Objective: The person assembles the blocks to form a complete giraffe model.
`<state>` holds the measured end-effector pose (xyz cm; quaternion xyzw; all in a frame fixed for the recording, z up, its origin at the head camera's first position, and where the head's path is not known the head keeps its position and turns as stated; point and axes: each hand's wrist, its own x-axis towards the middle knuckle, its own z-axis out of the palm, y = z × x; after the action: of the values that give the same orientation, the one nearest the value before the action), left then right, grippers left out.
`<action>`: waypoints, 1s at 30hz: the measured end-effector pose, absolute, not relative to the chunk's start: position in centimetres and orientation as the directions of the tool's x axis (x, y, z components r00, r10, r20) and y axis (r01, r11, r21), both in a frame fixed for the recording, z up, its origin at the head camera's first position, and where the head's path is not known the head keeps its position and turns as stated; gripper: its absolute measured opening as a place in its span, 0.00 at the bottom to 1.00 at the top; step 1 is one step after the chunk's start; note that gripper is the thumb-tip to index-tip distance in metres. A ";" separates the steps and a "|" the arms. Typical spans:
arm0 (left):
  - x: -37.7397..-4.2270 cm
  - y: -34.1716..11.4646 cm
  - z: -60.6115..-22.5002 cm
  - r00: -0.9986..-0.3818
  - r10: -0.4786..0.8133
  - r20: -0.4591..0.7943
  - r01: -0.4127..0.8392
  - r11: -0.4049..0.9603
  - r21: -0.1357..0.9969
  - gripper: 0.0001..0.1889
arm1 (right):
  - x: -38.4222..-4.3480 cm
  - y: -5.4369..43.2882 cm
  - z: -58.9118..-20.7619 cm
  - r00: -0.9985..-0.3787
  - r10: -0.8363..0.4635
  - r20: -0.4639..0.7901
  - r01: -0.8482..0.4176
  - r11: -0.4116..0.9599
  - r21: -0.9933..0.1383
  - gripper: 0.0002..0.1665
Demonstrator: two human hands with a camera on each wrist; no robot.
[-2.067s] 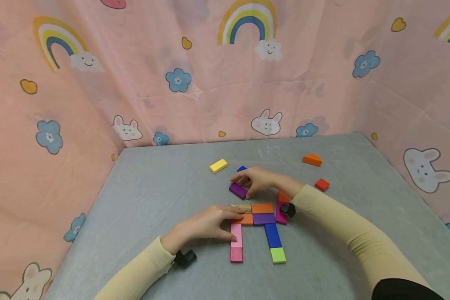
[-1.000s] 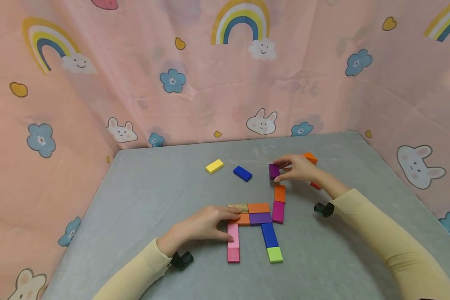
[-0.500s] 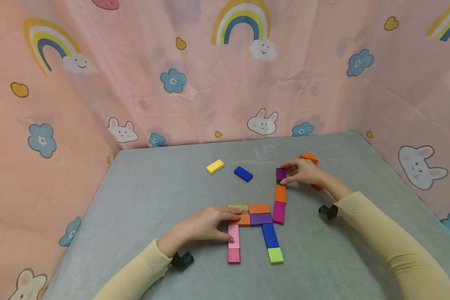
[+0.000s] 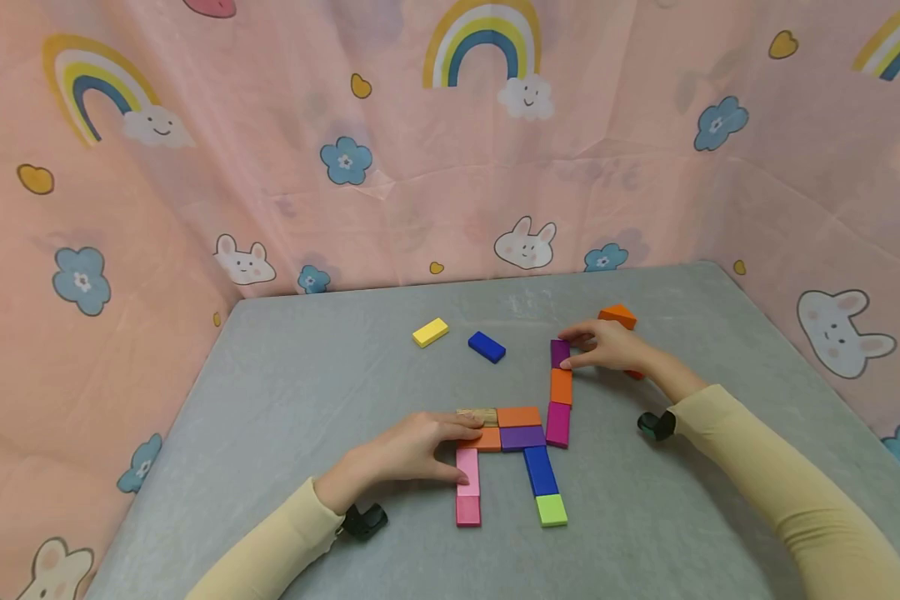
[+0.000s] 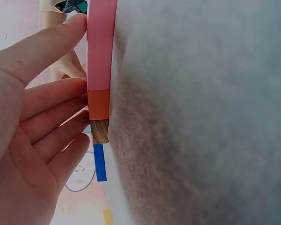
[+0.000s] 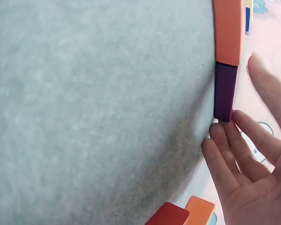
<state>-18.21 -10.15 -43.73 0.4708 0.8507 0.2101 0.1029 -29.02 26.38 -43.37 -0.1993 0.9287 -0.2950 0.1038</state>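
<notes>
In the head view my right hand is at a purple block, which lies flat against the far end of an orange block. In the right wrist view the fingertips touch the purple block's far end; the thumb stands apart, over its top. A magenta block continues this column toward me. My left hand rests its straight fingers on a wood-grain block and an orange block, its thumb on a pink block. The wood-grain block is partly covered.
A violet block, another orange block, a blue block and a lime block adjoin the left-hand group. Farther back lie a yellow block, a loose blue block, an orange triangle and a red block.
My right hand has carried the purple block rightward from beside the loose blue block, turned it and set it against the orange block's far end. The left hand stays in place.
</notes>
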 end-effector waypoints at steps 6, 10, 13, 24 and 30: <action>-18.3 -10.1 -43.7 -0.532 0.846 0.020 0.757 0.465 0.458 0.32 | -29.0 26.5 -43.6 -0.897 -0.438 -0.067 -0.318 0.741 -0.591 0.34; -18.2 -10.1 -43.7 -0.535 0.845 0.018 0.758 0.470 0.452 0.32 | -29.0 26.5 -43.7 -0.897 -0.438 -0.055 -0.327 0.743 -0.584 0.34; -18.2 -10.1 -43.7 -0.536 0.844 0.020 0.761 0.472 0.445 0.33 | -28.8 26.4 -43.8 -0.896 -0.442 -0.034 -0.343 0.740 -0.579 0.33; -18.2 -10.1 -43.6 -0.543 0.840 0.004 0.750 0.482 0.453 0.33 | -28.9 26.5 -43.9 -0.903 -0.426 -0.060 -0.314 0.747 -0.585 0.35; -18.2 -10.1 -43.6 -0.540 0.842 0.004 0.750 0.479 0.456 0.33 | -28.9 26.4 -43.9 -0.903 -0.424 -0.070 -0.310 0.754 -0.579 0.36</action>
<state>-18.22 -10.11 -43.60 0.4665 0.8528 0.2066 0.1110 -28.91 26.42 -43.92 -0.1971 0.9313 -0.2899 0.0987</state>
